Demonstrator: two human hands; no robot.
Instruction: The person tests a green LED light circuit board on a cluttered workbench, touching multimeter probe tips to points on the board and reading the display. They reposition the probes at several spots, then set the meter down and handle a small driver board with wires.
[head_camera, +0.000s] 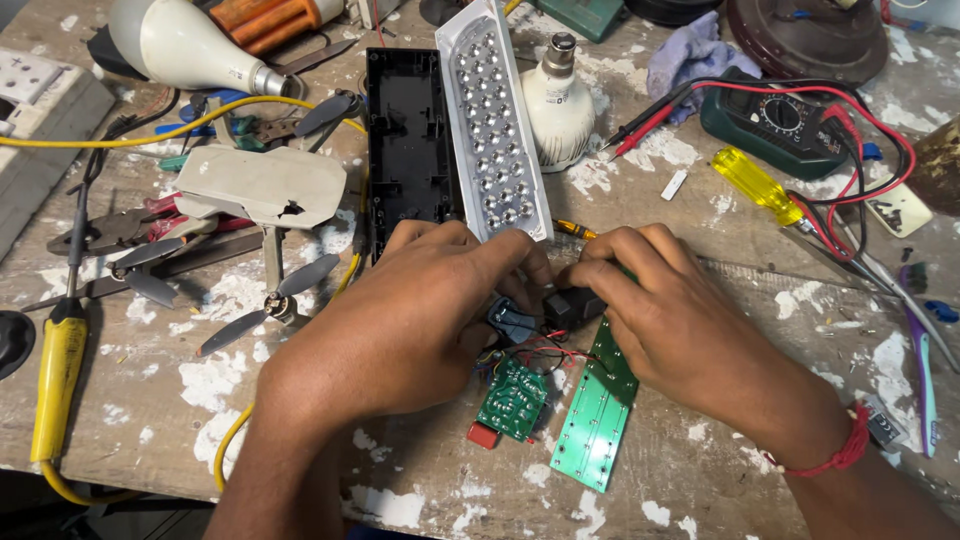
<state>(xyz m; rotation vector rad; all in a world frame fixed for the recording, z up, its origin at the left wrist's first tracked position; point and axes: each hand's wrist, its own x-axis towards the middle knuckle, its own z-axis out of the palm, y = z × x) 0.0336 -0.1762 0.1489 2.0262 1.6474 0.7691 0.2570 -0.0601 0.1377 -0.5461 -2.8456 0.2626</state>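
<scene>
Hands are meeting at the middle of the worn wooden workbench; the left hand is pinching a small dark blue part with its fingertips, and the right hand is closing its fingers around a small black block just beside it. Thin red and black wires are running from these parts down to a small green circuit board. A long green circuit board is lying partly under the right hand; its long axis is running from the near edge up and slightly to the right. Behind the hands a white lamp panel and a black casing are lying side by side, both pointing away from the person.
</scene>
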